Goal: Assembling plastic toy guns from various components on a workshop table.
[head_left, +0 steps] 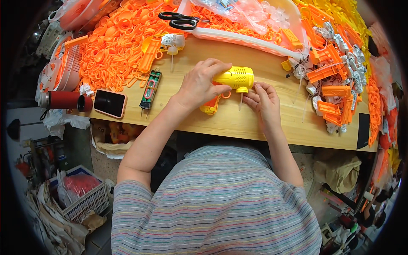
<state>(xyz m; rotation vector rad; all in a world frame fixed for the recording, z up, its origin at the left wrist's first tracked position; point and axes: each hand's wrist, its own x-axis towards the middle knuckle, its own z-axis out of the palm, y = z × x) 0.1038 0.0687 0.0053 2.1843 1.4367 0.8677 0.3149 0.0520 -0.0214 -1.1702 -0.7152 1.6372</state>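
My left hand (200, 81) is closed around the back of a yellow toy gun-shaped body (239, 77) with vent slots and small holes, lying sideways above the table. Below my fingers its orange grip (210, 104) with a ring-like trigger points toward me. Under the barrel's front sits a round yellow cap (242, 89), from which a thin clear tube (240, 102) hangs. Close to the barrel's front end is my right hand (267, 102), its thumb and fingers curled together by the cap. Whatever those fingertips hold is too small or hidden to make out.
Orange parts (112, 49) heap at the back left. Black-handled scissors (182, 21) rest by a white tray (242, 39). A phone (110, 103), a red flask (63, 100) and a green-black tool (150, 90) lie left. Orange-white wired assemblies (335, 93) pile right.
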